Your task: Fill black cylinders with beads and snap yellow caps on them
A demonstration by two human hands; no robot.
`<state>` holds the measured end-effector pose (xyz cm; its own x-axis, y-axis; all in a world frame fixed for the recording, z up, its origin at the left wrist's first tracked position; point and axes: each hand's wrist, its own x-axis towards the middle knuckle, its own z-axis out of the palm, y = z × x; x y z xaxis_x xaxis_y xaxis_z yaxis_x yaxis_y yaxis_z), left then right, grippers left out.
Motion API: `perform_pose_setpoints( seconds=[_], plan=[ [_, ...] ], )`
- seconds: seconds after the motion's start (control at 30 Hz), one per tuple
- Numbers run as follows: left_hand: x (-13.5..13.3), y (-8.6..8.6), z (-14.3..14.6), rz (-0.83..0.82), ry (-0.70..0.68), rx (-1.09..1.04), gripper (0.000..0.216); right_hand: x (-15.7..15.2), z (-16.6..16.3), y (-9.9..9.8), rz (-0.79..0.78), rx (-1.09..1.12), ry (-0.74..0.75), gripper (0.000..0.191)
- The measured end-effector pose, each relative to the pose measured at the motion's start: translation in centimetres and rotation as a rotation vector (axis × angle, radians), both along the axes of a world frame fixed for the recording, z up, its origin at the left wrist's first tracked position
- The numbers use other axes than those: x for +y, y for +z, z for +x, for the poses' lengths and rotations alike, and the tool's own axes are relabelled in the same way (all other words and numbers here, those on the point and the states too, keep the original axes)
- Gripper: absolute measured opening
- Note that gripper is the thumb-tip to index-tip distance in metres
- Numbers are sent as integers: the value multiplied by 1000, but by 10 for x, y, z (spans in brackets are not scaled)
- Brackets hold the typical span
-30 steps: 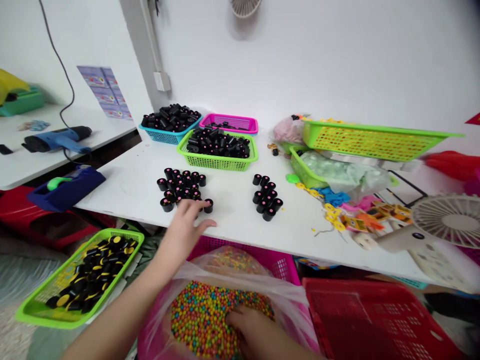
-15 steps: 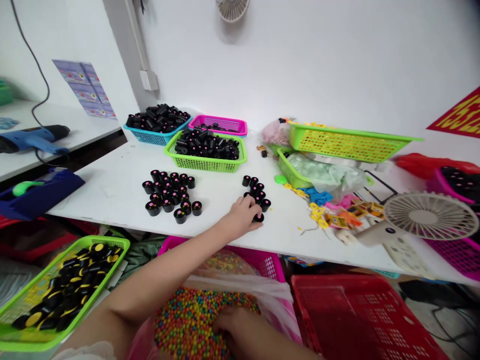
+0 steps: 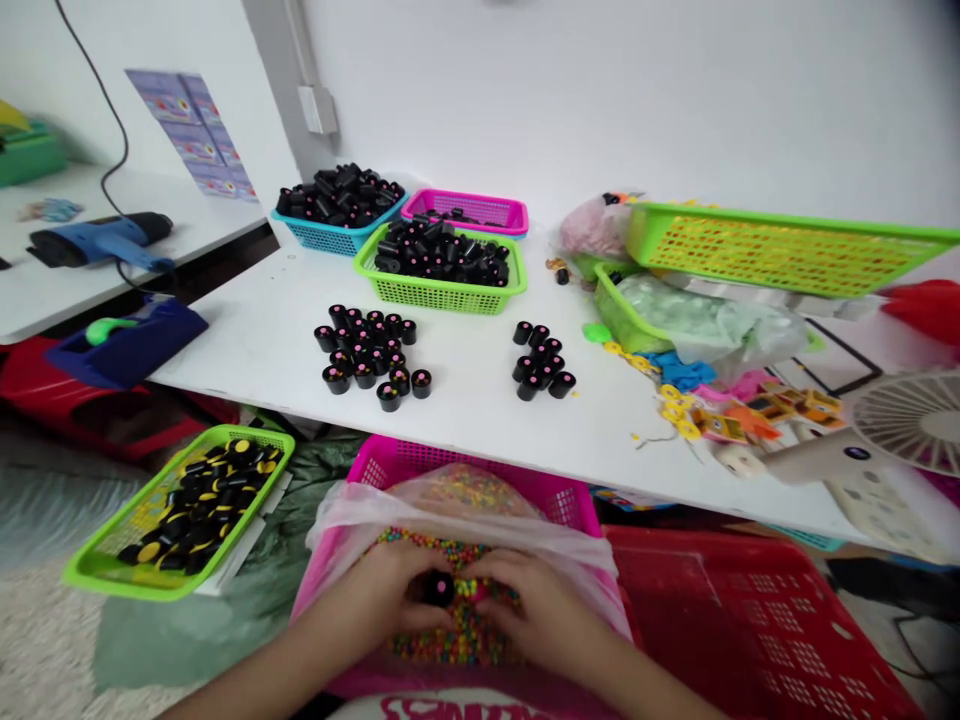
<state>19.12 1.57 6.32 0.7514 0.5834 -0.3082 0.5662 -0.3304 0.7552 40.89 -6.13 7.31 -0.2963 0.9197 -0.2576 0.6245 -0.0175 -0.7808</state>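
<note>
My left hand point(image 3: 386, 592) grips a small black cylinder point(image 3: 438, 589) with a pink spot in its end, low over a bag of multicoloured beads point(image 3: 450, 648). Facing it, my right hand point(image 3: 536, 605) has its fingers curled around a few yellow and green beads, close beside the cylinder. The plastic bag point(image 3: 341, 508) lies open inside a pink basket point(image 3: 581, 505) at the table's front edge. On the white table point(image 3: 457, 385) stand a left cluster of similar black cylinders point(image 3: 364, 350) and a smaller right cluster point(image 3: 541, 360).
Behind the clusters are green point(image 3: 442, 295), blue point(image 3: 326, 238) and pink point(image 3: 517, 215) baskets with black cylinders. A fan point(image 3: 911, 420) and small toy parts point(image 3: 720, 420) lie at right. A red crate point(image 3: 697, 600) and a green basket point(image 3: 180, 510) flank the beads below.
My left hand has come back from the right cluster to the bead bag, carrying one black cylinder. My right hand has lifted out of the beads beside it. The view has shifted.
</note>
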Motion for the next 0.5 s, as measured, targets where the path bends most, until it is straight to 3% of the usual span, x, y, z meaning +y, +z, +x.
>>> perform_pose_setpoints(
  seconds=[0.13, 0.33, 0.5],
  plan=[
    [-8, -13, 1, 39, 1, -17, 37, 2, -4, 3, 129, 2, 71, 44],
    [-6, -20, 1, 64, -38, -61, 30, -1, -16, 1, 297, -123, 188, 51],
    [-5, -23, -2, 59, -45, -119, 26, -7, -17, -2, 382, -165, 204, 59]
  ],
)
